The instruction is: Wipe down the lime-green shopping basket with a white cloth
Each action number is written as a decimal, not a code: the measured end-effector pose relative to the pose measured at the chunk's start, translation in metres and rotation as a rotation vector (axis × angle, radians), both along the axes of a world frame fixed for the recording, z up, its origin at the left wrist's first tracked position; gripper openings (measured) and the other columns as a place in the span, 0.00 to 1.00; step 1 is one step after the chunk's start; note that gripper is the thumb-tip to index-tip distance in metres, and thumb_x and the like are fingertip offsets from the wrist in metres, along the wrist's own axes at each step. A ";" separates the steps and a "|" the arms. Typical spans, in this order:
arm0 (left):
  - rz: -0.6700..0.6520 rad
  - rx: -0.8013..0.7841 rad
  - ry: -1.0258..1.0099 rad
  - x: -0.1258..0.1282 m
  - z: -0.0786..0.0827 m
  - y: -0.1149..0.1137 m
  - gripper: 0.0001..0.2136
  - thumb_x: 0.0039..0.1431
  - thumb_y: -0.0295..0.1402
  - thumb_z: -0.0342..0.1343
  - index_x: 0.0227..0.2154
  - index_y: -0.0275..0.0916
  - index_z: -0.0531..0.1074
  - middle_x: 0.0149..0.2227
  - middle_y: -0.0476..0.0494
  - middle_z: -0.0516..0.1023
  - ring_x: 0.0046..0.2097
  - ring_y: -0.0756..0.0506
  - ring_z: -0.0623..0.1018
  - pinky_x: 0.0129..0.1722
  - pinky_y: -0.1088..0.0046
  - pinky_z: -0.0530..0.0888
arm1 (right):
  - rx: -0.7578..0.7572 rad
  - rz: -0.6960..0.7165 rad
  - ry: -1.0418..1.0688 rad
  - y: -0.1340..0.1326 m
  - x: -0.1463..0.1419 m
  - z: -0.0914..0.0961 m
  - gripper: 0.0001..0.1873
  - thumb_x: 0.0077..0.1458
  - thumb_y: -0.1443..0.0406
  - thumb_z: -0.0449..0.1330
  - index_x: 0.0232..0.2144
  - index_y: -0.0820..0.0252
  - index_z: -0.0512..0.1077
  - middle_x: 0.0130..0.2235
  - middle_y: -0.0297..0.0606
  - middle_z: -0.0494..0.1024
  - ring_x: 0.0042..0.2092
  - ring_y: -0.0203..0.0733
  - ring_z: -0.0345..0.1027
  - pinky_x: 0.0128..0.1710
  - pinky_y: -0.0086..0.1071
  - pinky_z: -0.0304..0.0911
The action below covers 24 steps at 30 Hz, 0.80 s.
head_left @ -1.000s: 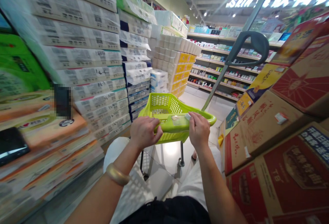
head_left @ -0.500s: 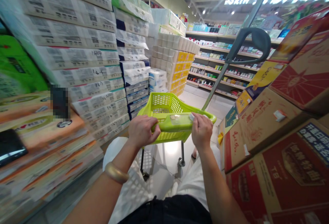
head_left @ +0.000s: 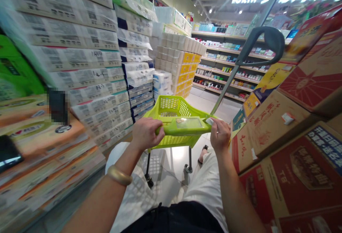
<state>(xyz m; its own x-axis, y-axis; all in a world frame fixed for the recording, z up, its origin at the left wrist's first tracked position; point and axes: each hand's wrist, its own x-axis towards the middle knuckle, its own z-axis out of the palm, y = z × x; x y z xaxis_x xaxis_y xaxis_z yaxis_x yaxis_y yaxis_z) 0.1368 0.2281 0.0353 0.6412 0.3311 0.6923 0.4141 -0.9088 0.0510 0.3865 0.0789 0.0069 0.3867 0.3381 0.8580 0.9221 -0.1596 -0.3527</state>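
Observation:
A lime-green shopping cart (head_left: pixel 175 141) stands in front of my body, and the visible part of its perforated basket holds nothing. My left hand (head_left: pixel 146 133) is closed around the left end of the cart's handle (head_left: pixel 184 131). At the handle's right end, my right hand (head_left: pixel 220 135) is closed, its fingers curled. A small white slip (head_left: pixel 210 121) shows by the right fingertips; whether they pinch it is unclear. A clear label window (head_left: pixel 189 123) lies on the handle between the hands. On my left forearm is a gold bangle (head_left: pixel 119 175).
Packs of paper goods (head_left: pixel 96 72) are stacked high on the left. Cardboard cartons (head_left: pixel 299 169) line the right side. A pole with a grey loop handle (head_left: pixel 242 53) rises at the cart's right. Stocked shelves (head_left: pixel 221 62) stand ahead, beyond the tiled floor (head_left: pixel 207 99).
My right hand has slid rightward along the handle to its end, uncovering more of it. My left hand keeps its hold. A sandalled foot shows more plainly at the lower right.

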 end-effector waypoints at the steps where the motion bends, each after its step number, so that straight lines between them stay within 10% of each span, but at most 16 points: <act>1: 0.000 0.006 0.001 0.000 -0.001 0.002 0.11 0.54 0.35 0.48 0.24 0.41 0.74 0.22 0.46 0.75 0.26 0.46 0.71 0.28 0.68 0.62 | -0.006 -0.016 0.014 0.001 -0.002 0.001 0.19 0.61 0.64 0.47 0.38 0.60 0.78 0.38 0.42 0.80 0.43 0.44 0.71 0.50 0.39 0.60; 11: 0.184 0.005 -0.210 -0.002 0.005 0.010 0.20 0.57 0.38 0.50 0.52 0.39 0.67 0.42 0.41 0.79 0.47 0.38 0.74 0.51 0.57 0.63 | -0.074 -0.031 -0.042 0.001 -0.040 -0.001 0.17 0.62 0.64 0.49 0.41 0.57 0.78 0.39 0.39 0.79 0.44 0.43 0.69 0.50 0.38 0.55; 18: -0.092 -0.077 -0.084 0.041 0.020 -0.031 0.15 0.58 0.35 0.49 0.47 0.40 0.71 0.48 0.41 0.77 0.51 0.40 0.73 0.52 0.60 0.65 | -0.127 0.118 -0.093 -0.005 -0.070 0.000 0.14 0.60 0.66 0.53 0.44 0.55 0.76 0.42 0.37 0.79 0.45 0.43 0.68 0.50 0.38 0.56; 24: -0.025 -0.144 0.001 0.043 0.016 -0.020 0.14 0.61 0.38 0.48 0.42 0.40 0.75 0.44 0.43 0.81 0.46 0.40 0.77 0.48 0.60 0.69 | -0.032 0.212 0.152 -0.009 -0.042 -0.002 0.16 0.62 0.63 0.49 0.40 0.58 0.77 0.40 0.40 0.80 0.44 0.42 0.71 0.48 0.37 0.62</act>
